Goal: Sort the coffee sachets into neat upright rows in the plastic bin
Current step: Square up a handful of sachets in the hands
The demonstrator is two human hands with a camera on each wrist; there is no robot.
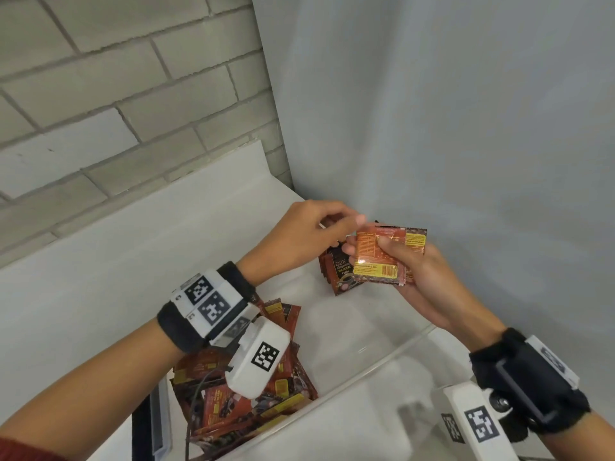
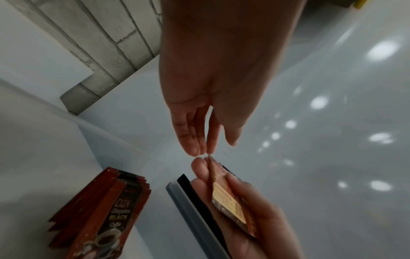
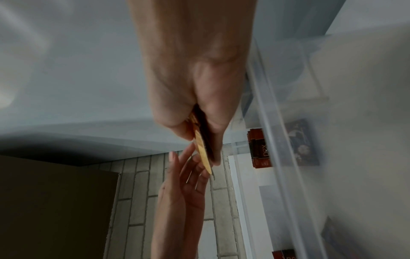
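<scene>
Your right hand pinches a small stack of orange-brown foil coffee sachets thumb-on-top above the clear plastic bin, your left hand reaches in with fingers loosely together, touching nothing I can make out, and your wrist gear hides part of the loose sachet pile.

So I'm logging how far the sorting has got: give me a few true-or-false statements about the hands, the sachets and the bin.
1. The right hand grips a small stack of sachets. True.
2. The left hand holds a full handful of sachets. False: its fingertips only reach toward the stack's edge.
3. A short upright row of sachets stands at the far end of the plastic bin. True.
4. All sachets are sorted. False: a loose pile lies at the near left end.
</scene>
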